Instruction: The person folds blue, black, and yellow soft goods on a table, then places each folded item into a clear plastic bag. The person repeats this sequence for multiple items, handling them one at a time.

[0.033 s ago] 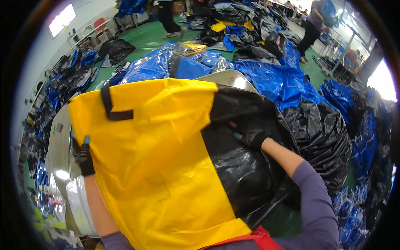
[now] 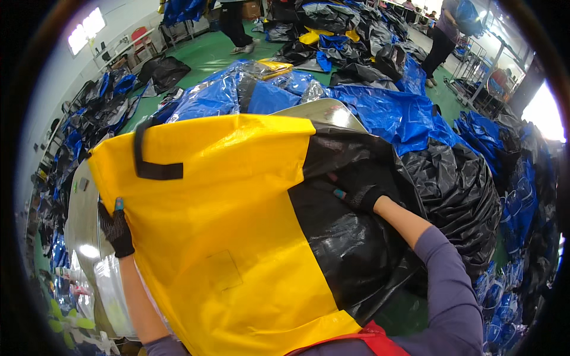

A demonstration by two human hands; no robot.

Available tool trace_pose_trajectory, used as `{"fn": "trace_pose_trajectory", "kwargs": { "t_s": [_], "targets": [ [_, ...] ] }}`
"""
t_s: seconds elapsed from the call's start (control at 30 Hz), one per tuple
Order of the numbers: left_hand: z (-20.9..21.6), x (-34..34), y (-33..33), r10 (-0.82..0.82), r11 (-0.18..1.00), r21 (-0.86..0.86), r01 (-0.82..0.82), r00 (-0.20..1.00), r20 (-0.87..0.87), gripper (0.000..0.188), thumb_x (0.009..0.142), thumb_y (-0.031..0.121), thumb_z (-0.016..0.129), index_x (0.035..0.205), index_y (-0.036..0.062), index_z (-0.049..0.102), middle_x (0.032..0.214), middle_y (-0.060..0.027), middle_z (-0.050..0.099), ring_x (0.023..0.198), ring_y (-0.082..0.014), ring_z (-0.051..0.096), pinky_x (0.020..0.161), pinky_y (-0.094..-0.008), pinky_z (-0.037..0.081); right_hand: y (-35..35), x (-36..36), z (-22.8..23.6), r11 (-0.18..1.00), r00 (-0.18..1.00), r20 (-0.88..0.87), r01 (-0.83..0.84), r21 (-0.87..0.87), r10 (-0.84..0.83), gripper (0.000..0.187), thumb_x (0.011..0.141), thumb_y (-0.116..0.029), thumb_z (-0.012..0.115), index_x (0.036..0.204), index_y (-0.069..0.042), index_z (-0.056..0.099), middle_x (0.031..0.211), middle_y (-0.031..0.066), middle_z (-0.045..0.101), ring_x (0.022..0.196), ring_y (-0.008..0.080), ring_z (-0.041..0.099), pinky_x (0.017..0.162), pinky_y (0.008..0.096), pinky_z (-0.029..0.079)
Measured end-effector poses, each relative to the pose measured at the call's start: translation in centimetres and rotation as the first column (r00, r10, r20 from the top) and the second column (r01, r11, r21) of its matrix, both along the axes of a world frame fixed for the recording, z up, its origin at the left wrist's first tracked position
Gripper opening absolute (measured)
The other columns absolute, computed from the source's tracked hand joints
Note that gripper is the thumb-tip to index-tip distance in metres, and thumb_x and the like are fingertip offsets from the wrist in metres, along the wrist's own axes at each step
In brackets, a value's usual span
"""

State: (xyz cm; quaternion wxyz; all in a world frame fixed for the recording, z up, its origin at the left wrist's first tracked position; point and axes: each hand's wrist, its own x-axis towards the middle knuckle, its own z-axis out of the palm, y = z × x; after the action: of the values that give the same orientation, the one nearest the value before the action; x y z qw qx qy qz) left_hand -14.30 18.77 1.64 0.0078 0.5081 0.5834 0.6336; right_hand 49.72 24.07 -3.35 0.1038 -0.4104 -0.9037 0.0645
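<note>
A large bag-like piece of glossy sheeting (image 2: 219, 202), yellow at left and black at right, spreads across the table before me. On its upper left a short black strap (image 2: 159, 169) bends in an L shape. My left hand (image 2: 118, 230), in a black fingerless-style glove with coloured fingertips, grips the left yellow edge, thumb on top and the other fingers hidden beneath. Over the black part (image 2: 344, 237) lies my right hand (image 2: 361, 197), gloved alike, thumb and forefinger stretched apart; its other fingers blend into the dark material.
Beneath the sheeting shows a pale metal table (image 2: 323, 111). Blue wrapped bundles (image 2: 270, 97) lie beyond it, and a black heap (image 2: 454, 199) sits at the right. Several piles of sheeting cover the green floor (image 2: 205, 52). Two people stand farther off; one carries a blue bundle (image 2: 469, 19).
My left hand has shifted slightly left and down, drawing the yellow edge and strap with it. The yellow part looks smoother. My right hand has hardly moved.
</note>
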Motion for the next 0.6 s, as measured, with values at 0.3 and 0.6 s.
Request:
{"fn": "trace_pose_trajectory", "kwargs": {
  "t_s": [0.3,0.6],
  "targets": [
    [-6.0,24.4,-2.0,0.034,0.998,-0.008,-0.064,0.625,-0.780,0.066,0.088,0.044,0.059,0.137,0.0023,0.045,0.145,-0.0257,0.038,0.138,-0.0403,0.030,0.113,-0.0558,0.020,7.5,-8.0,9.5,0.841,0.945,-0.306,0.073,0.535,0.112,0.074,0.075,-0.035,0.069,0.136,-0.002,0.044,0.100,0.0237,0.062,0.094,0.0411,0.059,0.083,0.0485,0.047],
    [-10.8,28.7,2.9,-0.707,0.695,-0.579,0.427,0.554,-0.440,0.045,0.091,0.035,0.054,0.128,0.0107,0.053,0.135,-0.0116,0.048,0.127,-0.0311,0.041,0.108,-0.0432,0.031,-1.0,-8.2,5.2,0.931,0.895,-0.257,-0.353,0.090,0.364,0.021,0.094,-0.021,0.052,0.099,-0.001,0.059,0.087,0.0180,0.062,0.075,0.0344,0.059,0.072,0.0469,0.048]
  ]
}}
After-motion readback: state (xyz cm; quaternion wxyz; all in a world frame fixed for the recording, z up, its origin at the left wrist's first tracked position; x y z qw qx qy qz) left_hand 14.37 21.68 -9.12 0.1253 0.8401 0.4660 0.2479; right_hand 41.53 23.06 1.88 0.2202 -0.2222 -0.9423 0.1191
